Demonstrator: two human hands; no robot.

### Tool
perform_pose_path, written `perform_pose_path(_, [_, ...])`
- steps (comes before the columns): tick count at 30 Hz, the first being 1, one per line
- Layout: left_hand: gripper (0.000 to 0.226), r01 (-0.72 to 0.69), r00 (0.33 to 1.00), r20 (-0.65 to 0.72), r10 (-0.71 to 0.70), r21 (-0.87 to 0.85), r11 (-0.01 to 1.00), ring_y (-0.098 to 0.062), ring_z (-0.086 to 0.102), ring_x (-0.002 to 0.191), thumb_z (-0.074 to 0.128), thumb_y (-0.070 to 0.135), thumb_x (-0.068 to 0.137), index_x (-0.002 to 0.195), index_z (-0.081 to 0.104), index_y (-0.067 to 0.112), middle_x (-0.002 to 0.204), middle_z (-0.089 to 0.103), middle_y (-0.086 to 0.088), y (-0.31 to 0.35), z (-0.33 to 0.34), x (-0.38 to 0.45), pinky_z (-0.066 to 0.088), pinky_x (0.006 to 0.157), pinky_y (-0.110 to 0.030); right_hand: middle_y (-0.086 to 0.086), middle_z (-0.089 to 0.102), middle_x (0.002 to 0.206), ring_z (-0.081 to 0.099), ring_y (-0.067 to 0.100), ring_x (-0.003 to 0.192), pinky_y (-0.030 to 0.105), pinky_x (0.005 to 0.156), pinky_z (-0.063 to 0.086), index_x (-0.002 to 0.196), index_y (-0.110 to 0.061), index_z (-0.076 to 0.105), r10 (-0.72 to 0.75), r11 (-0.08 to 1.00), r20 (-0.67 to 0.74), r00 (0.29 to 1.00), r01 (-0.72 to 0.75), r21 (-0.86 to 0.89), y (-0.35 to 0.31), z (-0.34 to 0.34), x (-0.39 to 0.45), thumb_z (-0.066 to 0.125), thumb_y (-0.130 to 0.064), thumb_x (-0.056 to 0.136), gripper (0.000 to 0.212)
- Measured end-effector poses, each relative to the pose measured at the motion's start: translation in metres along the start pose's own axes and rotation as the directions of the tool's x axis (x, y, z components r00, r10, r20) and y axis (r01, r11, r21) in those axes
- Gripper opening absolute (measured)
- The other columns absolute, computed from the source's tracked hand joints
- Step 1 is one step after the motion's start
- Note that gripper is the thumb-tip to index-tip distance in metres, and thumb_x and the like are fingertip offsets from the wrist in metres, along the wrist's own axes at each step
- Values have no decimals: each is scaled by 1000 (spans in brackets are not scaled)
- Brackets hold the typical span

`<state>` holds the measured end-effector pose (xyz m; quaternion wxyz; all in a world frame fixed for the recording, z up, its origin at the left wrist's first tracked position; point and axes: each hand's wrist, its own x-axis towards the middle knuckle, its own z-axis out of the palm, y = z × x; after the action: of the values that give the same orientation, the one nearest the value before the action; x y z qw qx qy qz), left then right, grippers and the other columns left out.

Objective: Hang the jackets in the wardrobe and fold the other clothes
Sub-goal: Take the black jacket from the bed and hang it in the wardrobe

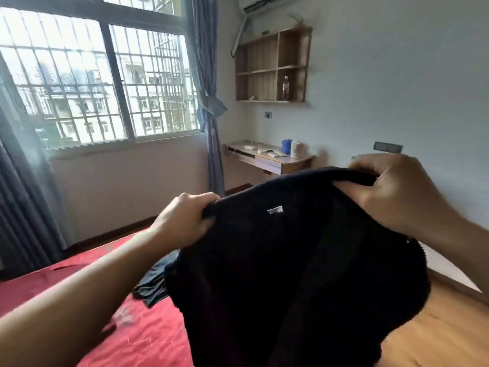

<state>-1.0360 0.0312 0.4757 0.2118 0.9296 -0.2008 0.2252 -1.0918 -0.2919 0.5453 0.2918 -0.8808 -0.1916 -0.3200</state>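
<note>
You grip the dark garment (291, 260) by its top edge, left hand (185, 221) at frame centre, right hand (391, 192) higher right; it hangs lower centre over the red bed (79, 282), edge running left-to-right.

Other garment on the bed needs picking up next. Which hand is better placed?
Probably left. The left hand grips the black garment on the side above the red bed, nearer the grey-blue garment; the right hand holds over the floor side.

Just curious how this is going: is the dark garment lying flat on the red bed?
No, the left hand and right hand grip the dark garment and hold it up above the red bed.
</note>
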Motion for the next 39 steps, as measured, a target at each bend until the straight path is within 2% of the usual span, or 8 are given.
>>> perform_pose_path(3, [25, -140, 988, -61, 139, -8, 990, 1, 59, 70, 64, 14, 81, 94, 68, 34, 73, 65, 22, 34, -29, 73, 45, 67, -18, -7, 54, 56, 55, 21, 60, 36, 58, 42, 61, -29, 52, 33, 969, 10, 999, -29, -243, 17, -39, -16, 64, -38, 87, 31])
perform_pose_path(7, [25, -200, 915, -368, 168, -51, 978, -32, 63, 94, 55, 17, 85, 106, 65, 27, 102, 70, -6, 87, -30, 154, 50, 86, -43, 2, 55, 59, 52, 32, 57, 33, 56, 34, 79, -22, 56, -27, 815, -234, 972, -114, -568, 27, -89, -17, 54, -41, 92, 23])
perform_pose_path(12, [19, -504, 864, 74, 498, 144, 852, -34, 60, 92, 52, 29, 91, 108, 58, 25, 100, 65, -5, 116, 29, 165, 48, 72, -38, 4, 58, 72, 60, 35, 74, 34, 60, 34, 76, -25, 47, 374, 489, -54, 926, -246, -837, 46, -116, -57, 39, -55, 87, 33])
perform_pose_path(17, [10, -372, 863, 228, 451, -318, 872, -24, 59, 83, 67, 35, 84, 82, 67, 25, 73, 60, 4, 176, 73, 177, 43, 67, -26, 2, 61, 65, 58, 20, 64, 31, 56, 42, 70, -16, 57, 563, 547, -327, 759, -639, -542, 49, -142, -84, 56, -30, 90, 24])
perform_pose_path(22, [64, -86, 648, 498, 576, -704, 705, -24, 73, 77, 82, 70, 39, 81, 77, 23, 81, 75, -7, 260, 79, 185, 55, 73, -31, 8, 72, 85, 66, 20, 75, 27, 68, 47, 87, -8, 68, 752, 412, -455, 476, -879, -239, 30, -205, -113, 57, -31, 91, 26])
perform_pose_path(28, [46, 28, 528, 443, 725, -862, 506, -22, 74, 73, 73, 62, 70, 80, 78, 18, 82, 76, -5, 386, 86, 161, 60, 64, -31, 13, 73, 95, 69, 28, 91, 33, 77, 48, 93, -3, 69, 726, 322, -620, 298, -944, -77, -9, -280, -168, 57, -30, 93, 29])
perform_pose_path(36, [51, 25, 583, 306, 753, -932, 360, -23, 73, 70, 61, 60, 84, 79, 76, 12, 77, 75, -8, 537, 107, 115, 61, 72, -40, 4, 74, 94, 69, 22, 92, 37, 91, 51, 95, -11, 71, 671, 329, -697, 252, -944, -25, -34, -353, -245, 57, -43, 93, 35])
perform_pose_path(39, [52, 13, 564, 267, 781, -949, 315, -21, 73, 68, 59, 59, 86, 78, 74, 10, 77, 75, -8, 589, 114, 100, 59, 64, -32, 7, 72, 90, 69, 23, 84, 33, 75, 51, 95, -7, 67, 616, 337, -747, 251, -941, -38, -36, -376, -273, 53, -48, 93, 43])
